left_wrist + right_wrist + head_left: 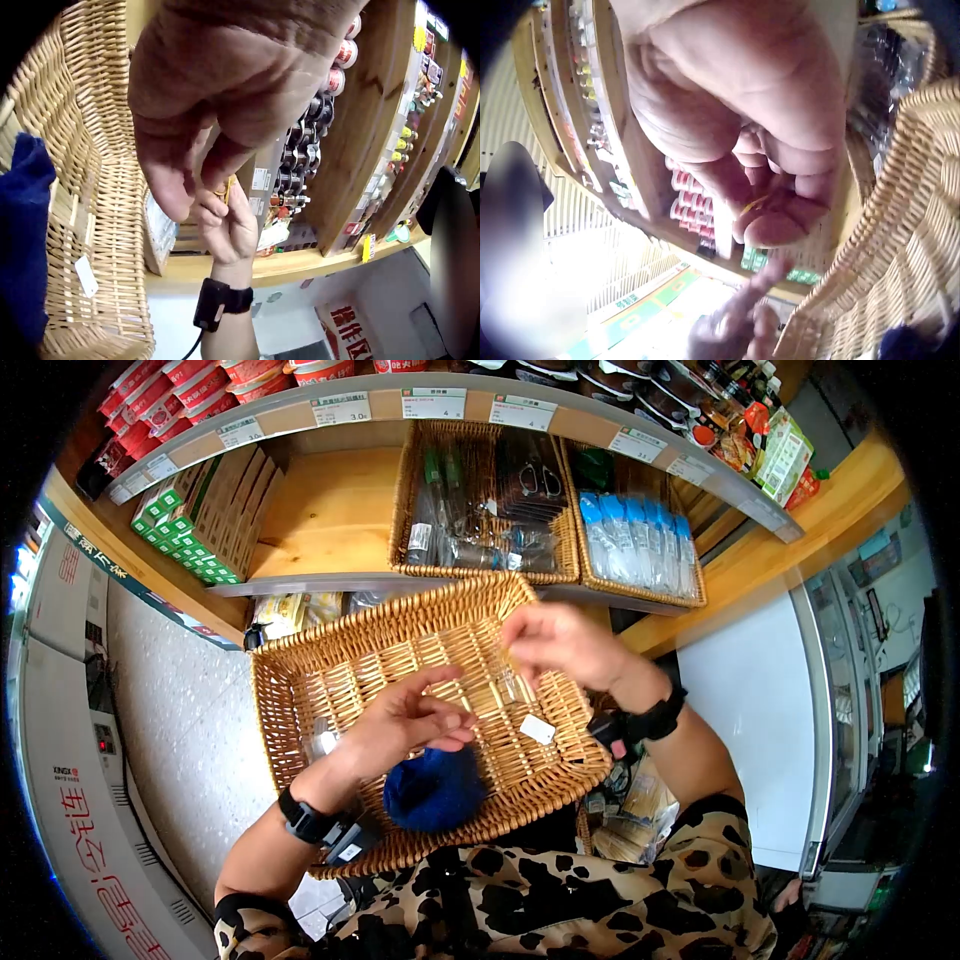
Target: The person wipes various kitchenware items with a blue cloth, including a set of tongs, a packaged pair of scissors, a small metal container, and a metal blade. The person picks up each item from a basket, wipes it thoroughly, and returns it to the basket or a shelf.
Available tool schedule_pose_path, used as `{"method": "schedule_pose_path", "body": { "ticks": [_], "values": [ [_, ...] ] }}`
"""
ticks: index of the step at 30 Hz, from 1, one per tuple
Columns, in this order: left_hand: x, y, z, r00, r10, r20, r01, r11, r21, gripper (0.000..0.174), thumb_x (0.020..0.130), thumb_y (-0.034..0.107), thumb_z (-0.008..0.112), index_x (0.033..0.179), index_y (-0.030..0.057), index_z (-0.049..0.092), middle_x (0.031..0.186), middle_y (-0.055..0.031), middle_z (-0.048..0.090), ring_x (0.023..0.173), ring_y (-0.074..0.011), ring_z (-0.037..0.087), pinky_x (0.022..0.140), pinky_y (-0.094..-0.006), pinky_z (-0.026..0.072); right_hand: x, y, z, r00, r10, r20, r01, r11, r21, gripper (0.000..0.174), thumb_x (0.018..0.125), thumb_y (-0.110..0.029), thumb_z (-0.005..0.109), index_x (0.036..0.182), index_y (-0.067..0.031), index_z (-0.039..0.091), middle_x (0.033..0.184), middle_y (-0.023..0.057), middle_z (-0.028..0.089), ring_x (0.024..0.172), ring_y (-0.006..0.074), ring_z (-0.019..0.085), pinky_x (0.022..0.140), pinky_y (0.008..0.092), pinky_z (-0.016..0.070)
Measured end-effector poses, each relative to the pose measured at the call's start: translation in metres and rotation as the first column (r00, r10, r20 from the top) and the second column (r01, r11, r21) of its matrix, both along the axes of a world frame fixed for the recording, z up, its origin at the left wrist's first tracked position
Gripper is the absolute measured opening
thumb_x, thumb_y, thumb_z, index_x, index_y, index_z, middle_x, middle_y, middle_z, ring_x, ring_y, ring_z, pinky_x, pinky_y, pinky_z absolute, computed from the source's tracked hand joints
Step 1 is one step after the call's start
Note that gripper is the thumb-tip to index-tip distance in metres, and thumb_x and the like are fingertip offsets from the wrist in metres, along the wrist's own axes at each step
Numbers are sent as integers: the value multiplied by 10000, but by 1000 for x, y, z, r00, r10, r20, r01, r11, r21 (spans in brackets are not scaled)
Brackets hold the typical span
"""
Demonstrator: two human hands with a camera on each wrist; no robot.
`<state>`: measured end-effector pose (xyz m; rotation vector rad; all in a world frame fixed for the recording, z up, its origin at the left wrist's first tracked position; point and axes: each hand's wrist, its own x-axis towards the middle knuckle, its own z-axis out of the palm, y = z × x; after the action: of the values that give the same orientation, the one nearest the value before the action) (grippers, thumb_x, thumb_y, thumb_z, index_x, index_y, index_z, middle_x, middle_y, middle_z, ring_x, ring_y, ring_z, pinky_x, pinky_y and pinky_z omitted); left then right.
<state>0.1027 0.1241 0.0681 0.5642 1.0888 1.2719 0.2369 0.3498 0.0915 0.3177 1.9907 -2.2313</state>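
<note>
My right hand point(570, 645) is raised over the right side of a wicker basket point(380, 615). Its thumb and fingertips pinch a thin yellow strip like a rubber band point(754, 204), mostly hidden by the fingers. To the left of it, my left hand point(400, 725) hovers above the basket with loosely bent fingers, the index finger pointing toward the right hand. Under the left hand lies a dark blue fuzzy bundle point(435, 790). A white tag point(537, 729) sits at the basket's right end, and a small clear plastic item point(322, 742) by the left wall.
Ahead, a wooden shelf point(330, 510) bears green-and-white boxes point(200, 525), a wicker tray of packaged goods point(485, 500) and another with blue-capped packs point(635, 540). Red cups point(170, 405) stand above. A white freezer cabinet point(60, 710) is at left, a white surface point(745, 710) at right.
</note>
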Motion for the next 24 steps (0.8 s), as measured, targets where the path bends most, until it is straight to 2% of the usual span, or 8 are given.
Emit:
{"method": "schedule_pose_path", "body": {
  "ticks": [1, 4, 5, 7, 10, 17, 19, 24],
  "values": [
    [0, -5, 4, 999, 25, -26, -27, 999, -47, 443, 909, -22, 500, 1330, 49, 381, 1001, -150, 633, 921, -246, 646, 795, -338, 547, -2, 18, 2, 996, -84, -34, 84, 996, -13, 78, 901, -61, 542, 972, -31, 539, 751, 40, 574, 640, 116, 586, 567, 238, 520],
    [-13, -27, -1, 986, -45, -159, 23, 991, -135, 331, 900, -43, 498, 1225, 17, 478, 965, -141, 634, 904, -215, 641, 787, -312, 538, -9, 90, -2, 925, -374, -66, 371, 927, -53, 113, 890, -42, 543, 1002, -27, 545, 803, 52, 585, 670, 142, 584, 586, 262, 509],
    [-15, -35, -4, 986, -33, -166, 12, 992, -127, 263, 911, -21, 497, 1172, 11, 497, 934, -130, 640, 881, -216, 647, 774, -316, 544, -12, 115, -1, 877, -469, -103, 477, 876, 77, 108, 879, -39, 557, 987, -27, 557, 805, 66, 590, 692, 150, 585, 621, 274, 508],
    [-18, -48, -14, 991, -3, -134, -18, 989, -150, 192, 919, -4, 497, 1109, 6, 514, 895, -117, 638, 847, -213, 651, 757, -320, 548, -18, 169, -5, 776, -613, -147, 628, 771, 101, 98, 874, -31, 562, 971, -22, 570, 814, 81, 592, 721, 158, 585, 645, 270, 507],
    [-15, -63, -19, 994, 73, -78, -90, 965, -247, 228, 904, -36, 497, 1128, 7, 504, 923, -129, 621, 885, -217, 638, 777, -325, 537, -28, 247, -15, 684, -695, -221, 728, 672, 137, 112, 841, -11, 577, 952, -13, 560, 840, 111, 593, 709, 179, 592, 648, 294, 525],
    [-8, -73, -45, 996, 87, 33, -68, 921, -384, 273, 896, -18, 549, 1164, -4, 502, 946, -102, 625, 921, -183, 623, 807, -294, 510, -77, 358, -55, 555, -781, -287, 811, 430, 397, 220, 888, -52, 562, 1103, -34, 517, 954, 94, 591, 817, 188, 606, 713, 272, 540],
    [-10, -70, -44, 992, 122, 39, -96, 913, -397, 281, 892, -22, 554, 1167, -4, 498, 949, -102, 625, 923, -183, 623, 808, -292, 510, -87, 369, -64, 486, -799, -355, 871, 408, 273, 236, 897, -94, 561, 1122, -43, 508, 947, 90, 592, 831, 182, 604, 711, 274, 540],
    [-15, -68, -52, 982, 173, 77, -125, 899, -420, 284, 892, -29, 551, 1169, -1, 494, 972, -106, 627, 928, -183, 623, 811, -290, 511, -99, 392, -80, 471, -804, -363, 875, 374, 308, 223, 898, -127, 567, 1103, -46, 532, 946, 83, 601, 835, 172, 606, 719, 280, 536]
  ]
}}
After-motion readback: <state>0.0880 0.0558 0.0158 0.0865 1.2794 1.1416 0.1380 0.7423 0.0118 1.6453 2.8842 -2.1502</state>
